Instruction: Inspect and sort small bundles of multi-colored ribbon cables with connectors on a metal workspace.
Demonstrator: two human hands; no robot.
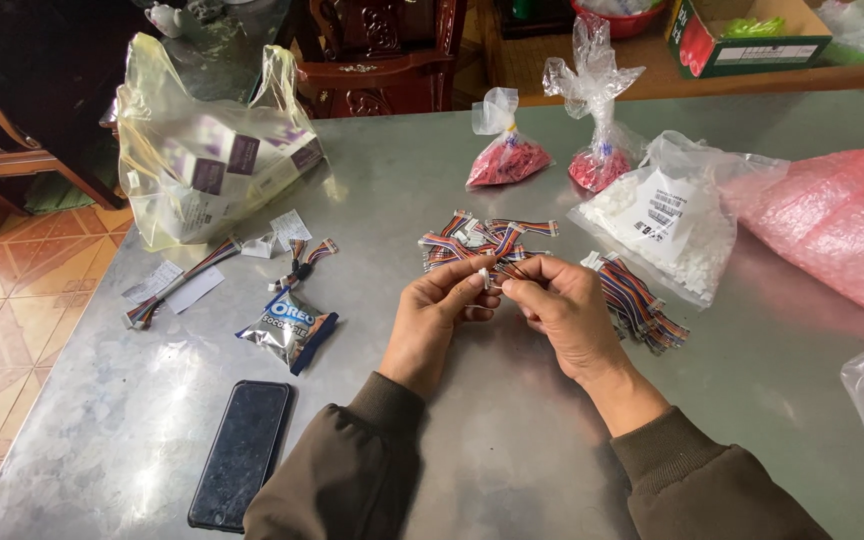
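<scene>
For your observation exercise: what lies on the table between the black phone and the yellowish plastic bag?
In the head view, a small snack packet lies between the phone and the bag, with short wire bundles beyond.

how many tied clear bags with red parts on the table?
2: the smaller red-parts bag sits at table centre-back; the taller red-parts bag is just right of it, beside the white-parts bag. None seems hidden.

A home being used as a small assembly workplace is being shown: carved wooden furniture (377, 50) and a tiled floor (12, 300) are being seen around a metal-topped table (512, 440), on which bags of small plastic connectors (672, 225) and bundles of coloured wire leads (487, 240) are being kept.
</scene>
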